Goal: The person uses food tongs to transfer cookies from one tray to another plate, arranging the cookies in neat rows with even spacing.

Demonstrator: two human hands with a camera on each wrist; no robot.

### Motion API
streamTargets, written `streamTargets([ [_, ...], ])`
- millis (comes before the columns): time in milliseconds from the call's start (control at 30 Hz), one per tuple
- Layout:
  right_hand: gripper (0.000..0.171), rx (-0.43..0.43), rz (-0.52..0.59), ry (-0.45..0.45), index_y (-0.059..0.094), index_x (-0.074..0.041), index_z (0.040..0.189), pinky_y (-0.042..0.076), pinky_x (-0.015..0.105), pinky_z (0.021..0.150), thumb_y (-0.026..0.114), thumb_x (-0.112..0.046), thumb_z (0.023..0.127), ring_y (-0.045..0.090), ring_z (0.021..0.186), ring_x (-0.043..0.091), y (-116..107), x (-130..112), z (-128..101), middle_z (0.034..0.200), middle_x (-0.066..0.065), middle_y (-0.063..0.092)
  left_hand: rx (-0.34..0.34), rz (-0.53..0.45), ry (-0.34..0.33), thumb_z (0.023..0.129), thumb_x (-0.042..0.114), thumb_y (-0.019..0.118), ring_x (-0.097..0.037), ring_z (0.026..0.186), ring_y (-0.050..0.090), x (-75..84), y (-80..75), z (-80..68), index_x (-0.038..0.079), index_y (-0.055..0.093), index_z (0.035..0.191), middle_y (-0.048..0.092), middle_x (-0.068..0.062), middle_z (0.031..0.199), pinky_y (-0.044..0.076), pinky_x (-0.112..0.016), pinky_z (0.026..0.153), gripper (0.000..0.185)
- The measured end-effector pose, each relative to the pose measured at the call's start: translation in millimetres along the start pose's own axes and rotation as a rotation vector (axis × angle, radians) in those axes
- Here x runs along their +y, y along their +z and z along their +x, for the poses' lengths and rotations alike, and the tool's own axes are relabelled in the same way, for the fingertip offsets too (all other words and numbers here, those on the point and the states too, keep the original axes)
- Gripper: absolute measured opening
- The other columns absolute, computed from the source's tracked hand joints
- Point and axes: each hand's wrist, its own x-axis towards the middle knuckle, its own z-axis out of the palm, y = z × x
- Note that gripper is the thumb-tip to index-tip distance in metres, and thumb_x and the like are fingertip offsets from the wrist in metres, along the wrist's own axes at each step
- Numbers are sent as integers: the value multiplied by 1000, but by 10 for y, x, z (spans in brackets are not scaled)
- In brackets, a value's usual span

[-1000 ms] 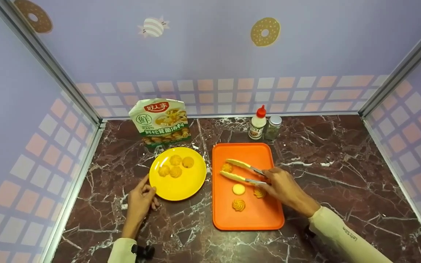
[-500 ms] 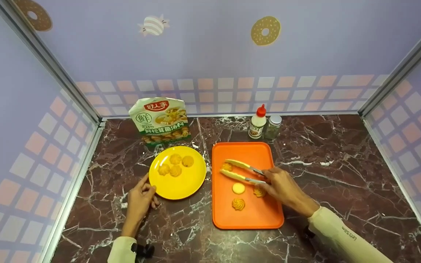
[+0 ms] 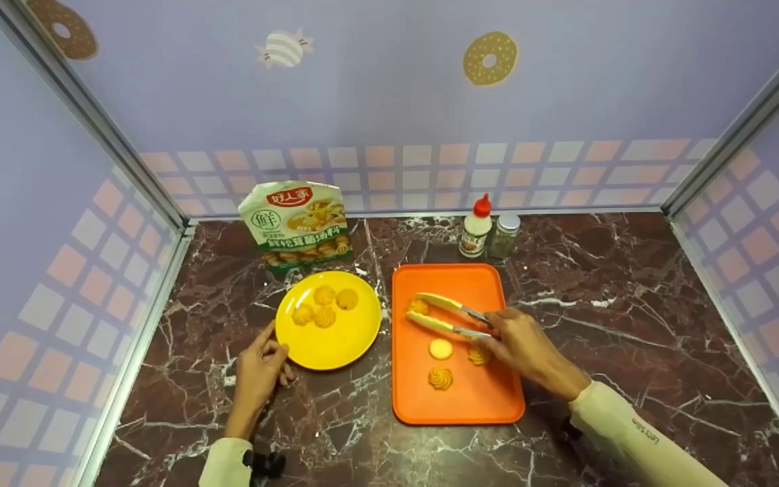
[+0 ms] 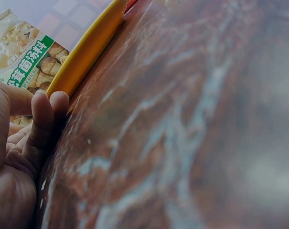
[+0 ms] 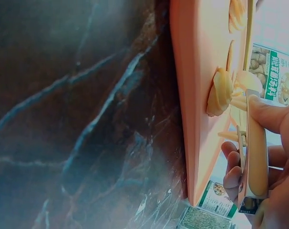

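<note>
My left hand pinches the near left rim of a round yellow plate between thumb and fingers. Those fingers show at the plate's edge in the left wrist view. Four swirled or round cookies would be too exact; several cookies lie on the plate. In my right hand I grip metal tongs with yellow tips, over an orange tray. The spread tips stand on either side of a swirled cookie. Nearer on the tray lie a pale flat cookie, a swirled cookie and another partly hidden by my hand.
Behind the plate stands a green and white food pouch. A red-capped squeeze bottle and a silver-lidded jar stand behind the tray. Walls enclose the dark marbled table at the back and sides.
The tongs' tips have drawn slightly closer together around the swirled cookie. My left hand stays at the plate's rim.
</note>
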Motion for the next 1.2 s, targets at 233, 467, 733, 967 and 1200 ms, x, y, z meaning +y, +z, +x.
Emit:
streamTargets([
  [233, 32, 9, -7, -18, 78, 4, 111, 65, 46, 67, 92, -17, 92, 72, 84, 30, -14, -11, 22, 98, 19, 76, 2, 14, 34, 107, -5, 65, -18, 49, 63, -18, 1, 5, -9, 44, 163, 68, -23, 85, 55, -27, 42, 61],
  [467, 36, 15, -17, -16, 78, 4, 112, 65, 49, 69, 94, -19, 90, 72, 84, 33, -32, -48, 52, 98, 18, 74, 4, 16, 31, 106, -5, 65, -18, 49, 64, -38, 5, 8, -10, 43, 163, 67, -21, 83, 55, -27, 42, 61],
  [733, 36, 14, -18, -16, 78, 4, 112, 66, 49, 70, 94, -19, 90, 72, 87, 34, -32, -80, 79, 98, 17, 74, 9, 16, 15, 106, -6, 64, -18, 50, 64, -43, 1, 13, -8, 44, 164, 66, -21, 83, 56, -27, 42, 61],
  [967, 36, 27, -6, -39, 78, 3, 114, 66, 50, 70, 93, -19, 91, 74, 90, 36, -21, -99, 106, 103, 21, 75, 16, 1, 5, 106, -5, 64, -19, 50, 64, -44, -3, 17, -5, 47, 163, 66, -22, 83, 56, -28, 43, 60],
  [1200, 37, 24, -15, -62, 77, 3, 115, 65, 49, 71, 92, -22, 92, 72, 87, 34, 3, -118, 138, 98, 16, 73, 11, 26, 26, 106, -5, 64, -19, 49, 64, -31, 2, 12, -5, 46, 164, 68, -21, 84, 55, -28, 42, 60],
])
